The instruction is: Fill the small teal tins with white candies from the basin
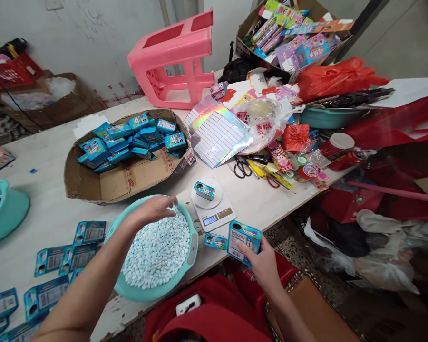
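Observation:
My left hand point(159, 207) hovers over the far side of a turquoise basin point(193, 237). Its fingers stretch to the right, thumb and fingers apart, close above small pale-blue and white candies point(157, 256) that fill the basin. Whether any candy rests against the fingers is hard to see. Near the table edge, my right hand point(258, 256) is closed around a blue candy box point(237, 240), tilted, with a round dark hole in its top. Another blue box point(214, 241) lies just left of it. A similar box point(204, 190) sits on a white kitchen scale point(217, 219) with a lit display.
Behind the basin stands a cardboard tray point(135, 183) of blue boxes. More boxes point(89, 232) lie at left, near a second turquoise basin point(12, 213). A pink stool point(178, 52), scissors point(242, 167), holographic label sheets point(217, 130) and a full carton point(292, 71) occupy the back.

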{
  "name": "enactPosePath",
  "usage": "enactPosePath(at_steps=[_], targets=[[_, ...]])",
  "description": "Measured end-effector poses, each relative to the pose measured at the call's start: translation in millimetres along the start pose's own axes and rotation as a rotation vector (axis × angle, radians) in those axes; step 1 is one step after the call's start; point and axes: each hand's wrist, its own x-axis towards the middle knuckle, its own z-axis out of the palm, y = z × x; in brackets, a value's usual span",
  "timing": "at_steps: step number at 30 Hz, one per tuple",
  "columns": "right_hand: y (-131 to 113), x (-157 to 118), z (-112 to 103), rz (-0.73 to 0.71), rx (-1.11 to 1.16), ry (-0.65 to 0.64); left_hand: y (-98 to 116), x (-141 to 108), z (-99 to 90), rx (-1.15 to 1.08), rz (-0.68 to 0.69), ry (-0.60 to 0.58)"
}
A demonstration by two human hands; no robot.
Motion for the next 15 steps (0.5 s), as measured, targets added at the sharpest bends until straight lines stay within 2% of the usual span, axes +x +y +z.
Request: enactPosePath(at_steps=[1, 3, 5, 6, 8, 10, 13, 15], targets=[[3.2, 2.6, -1.4, 0.003, 0.002, 0.018, -1.4, 0.6, 1.6, -0.018, 0.017, 0.041], [7.5, 6.3, -1.1, 0.016, 0.025, 0.043, 3.1, 13.8, 6.5, -0.028, 0.052, 0.196], [7.9, 6.9, 3.1, 0.025, 0.056, 0.049, 16.6, 37.6, 14.4, -0.009, 0.079, 0.341], [6.8, 5.9, 6.1, 0.027, 0.063, 0.042, 25.6, 50.5, 19.2, -0.001, 0.106, 0.374], [3.8, 1.7, 12.2, 0.03, 0.051, 0.02, 43.7, 71.9, 28.9, 0.007, 0.16, 0.349], [2.2, -3.3, 16.2, 0.038, -0.002, 0.003, 55.3, 81.0, 35.6, -0.001, 0.172, 0.292], [6.8, -5.4, 16.6, 0.073, -0.09, 0.017, 47.7, 63.3, 35.2, -0.011, 0.104, 0.313], [12.7, -1.5, 16.5, 0.093, -0.094, 0.028, 26.2, 28.7, 28.0, -0.047, 0.043, 0.392]])
